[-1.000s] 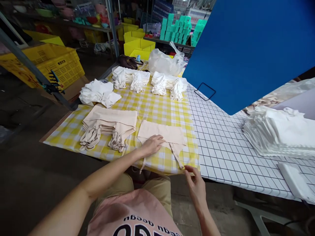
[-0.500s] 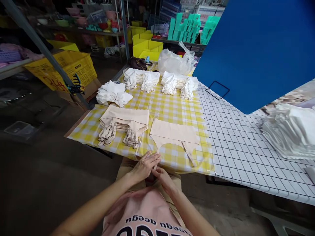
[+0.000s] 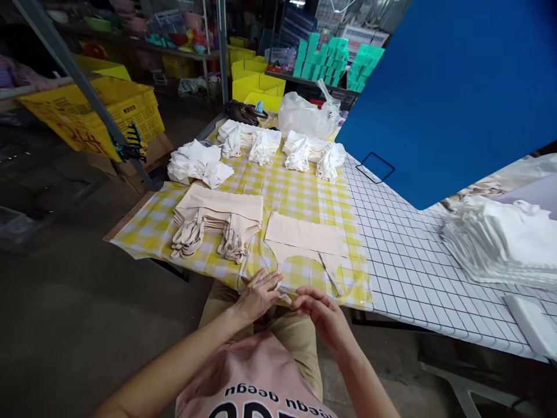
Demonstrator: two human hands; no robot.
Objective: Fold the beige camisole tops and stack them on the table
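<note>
Plainly, in the head view, a narrow beige cloth strap (image 3: 285,299) bridges the left hand (image 3: 259,295) and right hand (image 3: 321,310).
Right fingertips seem to pinch its end; the left hand lies flattened over it, its own grasp impossible to tell. Just beyond both hands lies a flat beige cloth garment (image 3: 304,235), long axis running left to right, the left hand nearer its body.

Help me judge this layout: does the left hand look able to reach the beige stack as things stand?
Probably yes: the left hand lies close to the beige stack, and only checked cloth shows between them.
</note>
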